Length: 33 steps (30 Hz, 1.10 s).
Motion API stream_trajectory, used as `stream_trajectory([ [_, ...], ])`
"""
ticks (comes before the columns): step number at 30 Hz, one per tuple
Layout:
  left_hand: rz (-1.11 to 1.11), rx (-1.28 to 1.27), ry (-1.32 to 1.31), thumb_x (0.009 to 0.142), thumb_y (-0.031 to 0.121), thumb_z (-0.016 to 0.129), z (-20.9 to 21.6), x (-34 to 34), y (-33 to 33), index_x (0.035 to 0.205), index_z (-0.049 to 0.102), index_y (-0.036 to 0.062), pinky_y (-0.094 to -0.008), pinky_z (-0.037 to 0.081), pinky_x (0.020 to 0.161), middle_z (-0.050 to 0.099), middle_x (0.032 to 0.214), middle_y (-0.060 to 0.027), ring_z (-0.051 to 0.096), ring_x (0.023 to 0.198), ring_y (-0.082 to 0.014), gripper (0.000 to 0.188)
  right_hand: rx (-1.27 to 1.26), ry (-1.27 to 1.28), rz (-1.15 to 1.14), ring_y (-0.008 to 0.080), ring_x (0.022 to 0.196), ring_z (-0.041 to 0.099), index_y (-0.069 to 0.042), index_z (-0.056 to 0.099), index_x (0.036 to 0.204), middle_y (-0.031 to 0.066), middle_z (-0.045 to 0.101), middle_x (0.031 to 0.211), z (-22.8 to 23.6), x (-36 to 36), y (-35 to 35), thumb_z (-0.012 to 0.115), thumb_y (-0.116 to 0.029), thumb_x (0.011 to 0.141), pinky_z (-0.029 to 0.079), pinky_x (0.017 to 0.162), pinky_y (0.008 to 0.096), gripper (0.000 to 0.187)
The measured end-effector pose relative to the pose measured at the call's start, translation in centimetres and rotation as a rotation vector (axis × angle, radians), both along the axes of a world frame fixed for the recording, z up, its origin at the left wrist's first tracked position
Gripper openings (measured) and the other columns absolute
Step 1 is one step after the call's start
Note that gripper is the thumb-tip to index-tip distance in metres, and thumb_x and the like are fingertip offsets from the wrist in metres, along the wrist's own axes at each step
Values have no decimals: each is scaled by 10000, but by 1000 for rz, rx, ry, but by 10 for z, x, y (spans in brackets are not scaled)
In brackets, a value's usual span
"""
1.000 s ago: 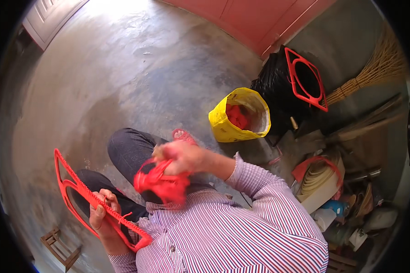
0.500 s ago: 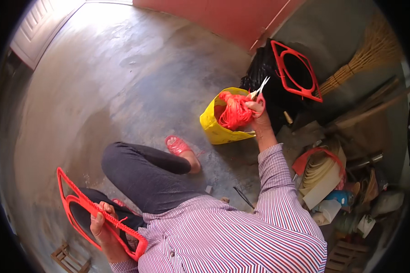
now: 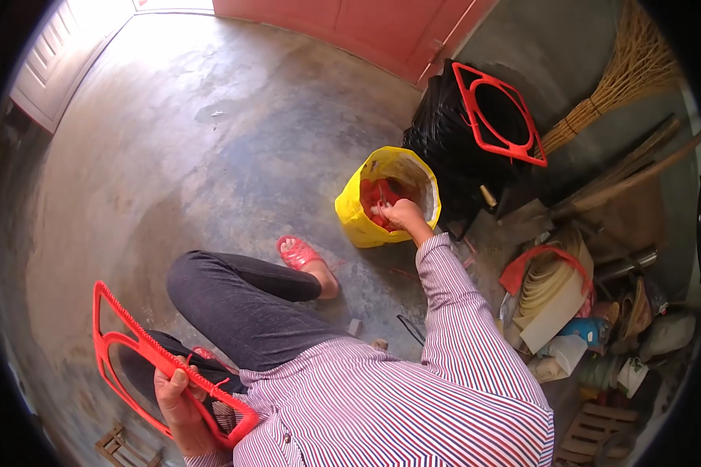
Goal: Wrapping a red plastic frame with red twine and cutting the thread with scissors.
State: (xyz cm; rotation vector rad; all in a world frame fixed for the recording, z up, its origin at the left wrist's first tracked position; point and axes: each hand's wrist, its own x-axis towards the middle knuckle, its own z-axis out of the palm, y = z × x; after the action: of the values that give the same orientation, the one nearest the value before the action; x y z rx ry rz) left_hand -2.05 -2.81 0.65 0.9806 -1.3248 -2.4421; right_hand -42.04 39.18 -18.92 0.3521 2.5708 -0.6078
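My left hand (image 3: 177,397) is closed round one side of a red plastic frame (image 3: 160,354) with a toothed edge and an inner ring. The frame leans over my left thigh, and a bit of red cord is tied on its side. My right hand (image 3: 401,214) reaches down into a yellow bag (image 3: 354,218) that stands upright with a round, wide mouth. Its fingers are curled among red stuff (image 3: 374,194) at the bottom, partly hidden; what they hold is not clear. The white scissor blades and the red cord bundle no longer show plainly.
Behind the yellow bag, a second red frame (image 3: 497,117) rests on a black plastic bag (image 3: 436,124). A straw broom (image 3: 600,93) leans beyond it. Mixed clutter (image 3: 568,311) lies at my right, with a wooden rack (image 3: 600,432) nearer. A small wooden stool (image 3: 125,445) stands at lower left.
My right hand has gone down into the yellow bag with the scissors and red cord bundle it had at the rim. The left hand keeps its grip on the frame.
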Motion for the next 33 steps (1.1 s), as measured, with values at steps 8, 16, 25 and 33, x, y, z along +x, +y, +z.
stream_trajectory([
  [8, -293, -298, -241, 762, 151, 807, 40, -32, 30, 928, 654, 20, -213, 382, 485, 639, 716, -14, 533, 541, -66, 261, -66, -118, 166, 397, 924, 722, 25, 749, 960, 264, 729, 932, -15, -18, -9, 722, -460, 781, 554, 806, 425, 518],
  [16, -544, -336, -350, 860, 175, 783, 36, -39, 9, 1009, 681, 43, -234, 425, 557, 650, 823, 24, 548, 664, -55, 223, -738, 466, 117, 124, 777, 634, 5, 710, 1014, 42, 707, 882, 81, 12, -100, 674, -109, 951, 530, 741, 282, 135],
  [25, -572, -479, -306, 868, 128, 796, 19, -44, 14, 1099, 680, 3, -247, 501, 647, 698, 873, -12, 625, 743, -79, 288, -1231, -605, 728, 108, 928, 644, -19, 655, 1271, 31, 695, 1118, 160, 138, -244, 641, -224, 998, 512, 794, 282, 342],
  [33, -598, -631, -334, 850, 96, 746, 30, -47, 24, 1174, 698, 56, -328, 562, 812, 754, 946, -97, 722, 883, -170, 329, -1430, -950, 591, 104, 938, 650, -25, 637, 1276, 33, 704, 1132, 146, 181, -266, 728, -190, 954, 525, 782, 247, 373],
])
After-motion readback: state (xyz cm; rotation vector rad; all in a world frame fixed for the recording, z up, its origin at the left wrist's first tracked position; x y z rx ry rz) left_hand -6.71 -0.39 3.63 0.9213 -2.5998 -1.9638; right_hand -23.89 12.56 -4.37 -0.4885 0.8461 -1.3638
